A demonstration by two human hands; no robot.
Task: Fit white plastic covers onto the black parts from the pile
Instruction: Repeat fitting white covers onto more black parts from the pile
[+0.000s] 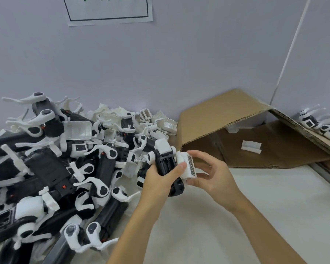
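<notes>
My left hand (160,178) grips a black part (165,161) with white arms, held upright above the table at centre. My right hand (210,172) pinches a white plastic cover (189,165) with a grilled face and holds it against the right side of the black part. A big pile of black parts (50,168) with white arms fills the left half of the table. Loose white covers (154,124) lie heaped at the back of that pile.
A flattened cardboard box (236,134) lies at the back right with a white piece (251,146) on it. Several finished parts (318,122) sit at the far right edge. The white table surface (236,216) stretches to the front right.
</notes>
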